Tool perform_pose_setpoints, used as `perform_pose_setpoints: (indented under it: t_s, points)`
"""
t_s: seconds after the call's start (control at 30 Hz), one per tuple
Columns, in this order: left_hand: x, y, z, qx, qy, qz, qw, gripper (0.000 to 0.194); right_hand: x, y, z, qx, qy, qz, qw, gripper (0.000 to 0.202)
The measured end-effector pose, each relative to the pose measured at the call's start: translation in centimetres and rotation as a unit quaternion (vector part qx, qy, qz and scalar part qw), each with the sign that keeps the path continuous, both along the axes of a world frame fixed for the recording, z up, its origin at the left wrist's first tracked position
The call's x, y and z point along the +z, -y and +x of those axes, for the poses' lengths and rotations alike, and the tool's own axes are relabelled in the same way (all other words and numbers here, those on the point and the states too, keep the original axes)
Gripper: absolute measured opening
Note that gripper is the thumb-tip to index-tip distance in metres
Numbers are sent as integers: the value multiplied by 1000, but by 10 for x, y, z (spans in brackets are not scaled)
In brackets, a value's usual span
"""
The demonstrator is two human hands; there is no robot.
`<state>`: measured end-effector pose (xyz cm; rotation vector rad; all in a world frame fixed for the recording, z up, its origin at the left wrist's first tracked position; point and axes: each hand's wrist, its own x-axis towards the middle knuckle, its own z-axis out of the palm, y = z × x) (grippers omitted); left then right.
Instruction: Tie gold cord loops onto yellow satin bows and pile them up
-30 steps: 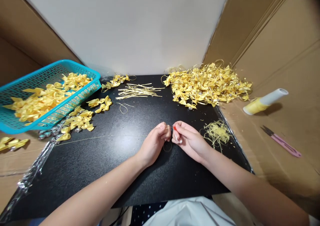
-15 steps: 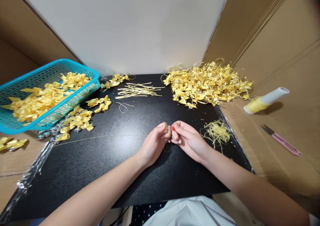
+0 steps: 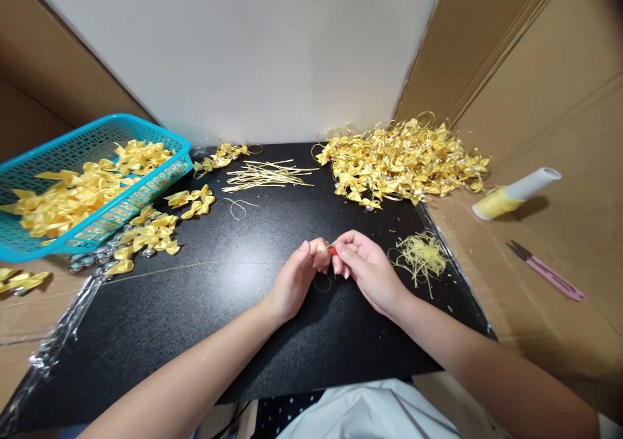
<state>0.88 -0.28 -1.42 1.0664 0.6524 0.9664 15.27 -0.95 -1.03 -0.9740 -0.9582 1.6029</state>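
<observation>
In the middle of the black table [image 3: 195, 335], my two hands are raised close together, fingertips almost meeting. My left hand [image 3: 299, 280] is closed, its fingers pinching a thin yellow thread [image 3: 195, 266] that stretches in from the left side. A small loop of thread hangs below the fingers. My right hand [image 3: 367, 267] is closed too, gripping a small red thing with a thin tip [image 3: 333, 250] between thumb and forefinger. The tip points toward my left fingers; most of it is hidden, so I cannot make out its kind.
A blue basket [image 3: 182, 150] of yellow bows stands at left, with loose bows [image 3: 153, 231] and silver bells beside it. Gold cords [image 3: 270, 174] lie at the back. Finished bows [image 3: 409, 160] are heaped back right, near thread scraps [image 3: 423, 257], a cone-shaped spool [image 3: 516, 196] and pink snips [image 3: 548, 273].
My fingertips have drawn slightly apart and the right fingers have shifted around the red thing. Its thin tip now points up toward my left hand.
</observation>
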Motion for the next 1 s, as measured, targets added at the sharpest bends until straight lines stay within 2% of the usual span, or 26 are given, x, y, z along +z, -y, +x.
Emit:
perform_pose_setpoints:
  t_s: [0.1,0.17,0.3,0.4,0.63,0.83,0.9,1.0]
  points:
    - [-2,-3,-6,7,-84,99,991,44,0,2,1,-9,68,46,997,29]
    - [0,-4,-11,13,-160,184,970,40,1,4,2,-11,96,66,993,27]
    - [9,-8,-15,52,-272,357,892,33,3,7,3,-11,126,102,987,22]
    - [13,-10,-16,66,-312,438,841,29,4,8,4,-10,144,121,982,18]
    - [12,-15,-21,67,-419,519,742,24,5,8,5,-8,167,133,977,15]
    - [13,-14,-23,147,-456,587,653,16,4,8,5,-30,158,129,978,15]
    - [13,-13,-24,180,-444,601,640,9,3,8,5,-42,151,127,979,16]
    - [13,-11,-25,232,-415,601,642,15,3,7,6,-58,141,126,980,18]
